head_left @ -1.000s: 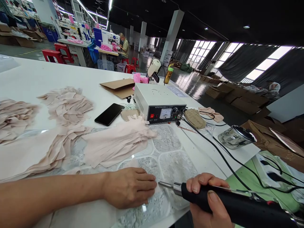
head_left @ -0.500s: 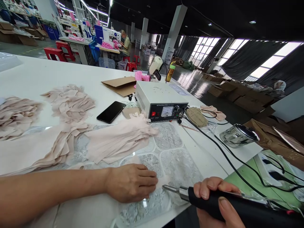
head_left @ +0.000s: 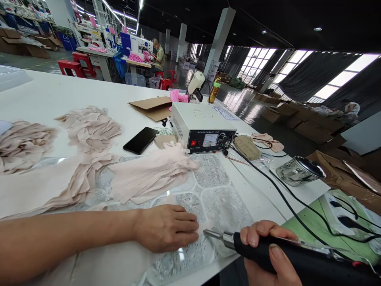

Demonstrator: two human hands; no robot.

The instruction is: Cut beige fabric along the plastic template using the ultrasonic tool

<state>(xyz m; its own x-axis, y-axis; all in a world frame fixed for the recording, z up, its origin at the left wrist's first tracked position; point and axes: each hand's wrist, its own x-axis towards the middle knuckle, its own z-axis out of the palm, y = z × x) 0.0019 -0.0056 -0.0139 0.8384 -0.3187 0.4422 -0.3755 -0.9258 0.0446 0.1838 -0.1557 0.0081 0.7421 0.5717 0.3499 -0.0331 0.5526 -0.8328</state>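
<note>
My left hand [head_left: 168, 228] lies palm down on the clear patterned mat [head_left: 224, 206], its fingers stretched out. A thin pale piece of fabric [head_left: 203, 227] shows just past the fingertips; what lies beneath the palm is hidden. In my right hand [head_left: 269, 246] is a black handheld ultrasonic welder [head_left: 285, 254], its fingers wrapped round the handle. The metal tip points left, beside the left fingertips and over the fabric's edge. Whether it touches the fabric I cannot tell. Beyond the left hand, a stack of beige fabric strips [head_left: 151, 171] is spread on the mat.
A white control box [head_left: 205, 119] stands behind, its black cable running right. More beige fabric piles [head_left: 89, 129] lie left, near a phone [head_left: 139, 140]. To the right are a glass jar [head_left: 299, 171] and a power strip [head_left: 345, 210]. A person [head_left: 159, 55] sits at a distant sewing machine.
The view has shifted very slightly. My right hand and the welder have moved a touch left; the left hand stays on the mat.
</note>
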